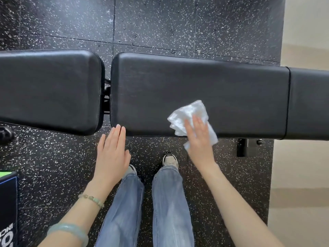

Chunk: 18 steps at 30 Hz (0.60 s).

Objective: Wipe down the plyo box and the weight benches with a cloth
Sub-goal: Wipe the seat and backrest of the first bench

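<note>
The white cloth [191,114] lies crumpled on the long pad [195,82] of the weight bench, about midway along it and right at the near edge, with one corner hanging off. The right hand [199,138] presses it down flat, fingers straight and held together, palm over the cloth's near half. That pad runs crosswise in front of the person, its long axis left to right, so from the cloth most of the black vinyl lies away toward the far edge and out to either side; I'd judge any sweep has to travel along that axis, and the right hand is plainly the one to make it. The left hand [112,154] holds nothing, fingers straight and close together, its tips at the pad's near left corner; whether they touch the edge I can't tell. Left of the pad, across a narrow gap where a dark hinge bracket [106,93] shows, sits the shorter seat pad [49,90], also still to be reached. Right of the pad, past a seam, another black section [309,104] carries on. Under the pad's near right end a black bench foot [242,147] stands on the speckled rubber floor [160,24]. Beyond that end is a pale wall [302,166]. Well off to the left and nearer than the pad, a dark printed box [8,202] shows only its corner.
</note>
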{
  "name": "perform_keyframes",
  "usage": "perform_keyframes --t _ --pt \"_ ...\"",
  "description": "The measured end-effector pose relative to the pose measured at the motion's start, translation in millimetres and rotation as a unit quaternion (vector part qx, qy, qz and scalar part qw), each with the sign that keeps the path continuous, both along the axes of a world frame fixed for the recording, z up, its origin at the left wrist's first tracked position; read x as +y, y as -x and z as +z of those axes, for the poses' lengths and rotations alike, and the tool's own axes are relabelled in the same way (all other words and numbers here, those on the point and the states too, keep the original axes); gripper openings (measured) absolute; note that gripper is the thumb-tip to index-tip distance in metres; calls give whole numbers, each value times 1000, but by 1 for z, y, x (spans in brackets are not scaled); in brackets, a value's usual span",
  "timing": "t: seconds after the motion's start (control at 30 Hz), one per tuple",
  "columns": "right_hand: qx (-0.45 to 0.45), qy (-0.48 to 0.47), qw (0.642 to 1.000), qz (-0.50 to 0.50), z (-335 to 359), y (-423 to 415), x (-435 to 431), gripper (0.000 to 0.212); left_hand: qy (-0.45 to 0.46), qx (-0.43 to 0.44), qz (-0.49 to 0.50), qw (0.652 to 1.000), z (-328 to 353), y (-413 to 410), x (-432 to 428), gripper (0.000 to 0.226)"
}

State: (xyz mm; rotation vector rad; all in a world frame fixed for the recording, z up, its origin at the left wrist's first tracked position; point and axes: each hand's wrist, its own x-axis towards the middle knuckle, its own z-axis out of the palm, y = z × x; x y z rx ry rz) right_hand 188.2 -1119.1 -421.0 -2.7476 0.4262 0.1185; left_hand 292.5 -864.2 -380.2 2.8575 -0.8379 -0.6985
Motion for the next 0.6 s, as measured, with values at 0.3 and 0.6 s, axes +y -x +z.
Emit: perform_keyframes --t 0.3,0.6 --pt "-66 -50 994 -73 36 -38 -14 85 9 -8 -7 1000 4 15 -40 63" --pt "-33 -47 997 49 1 -38 -24 78 4 1 4 1000 4 27 -68 64"
